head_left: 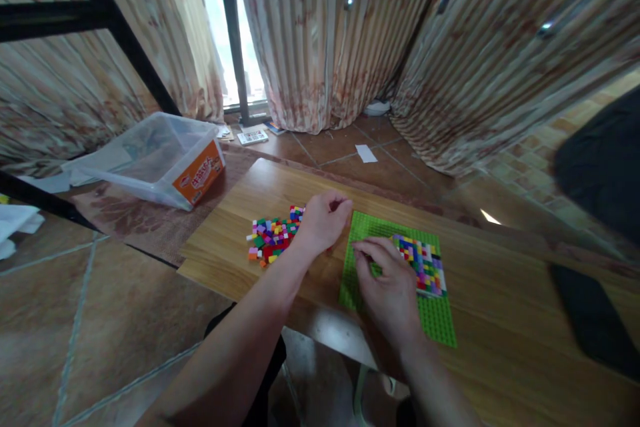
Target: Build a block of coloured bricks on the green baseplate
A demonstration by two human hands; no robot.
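Note:
A green studded baseplate [435,320] lies on the wooden table [500,347]. A patch of small coloured bricks [425,263] is fixed on its right part. My right hand [390,287] rests on the plate just left of that patch, fingers curled and pinched together; what they hold is hidden. My left hand [323,220] is closed in a loose fist at the plate's left edge, beside a loose pile of small coloured bricks [273,237]. I cannot make out what is in its fingers.
A clear plastic storage bin [160,157] with an orange label stands on the floor beyond the table's left end. A dark flat object [590,317] lies on the table at the right. Curtains hang behind, and a black metal frame [120,33] crosses at the left.

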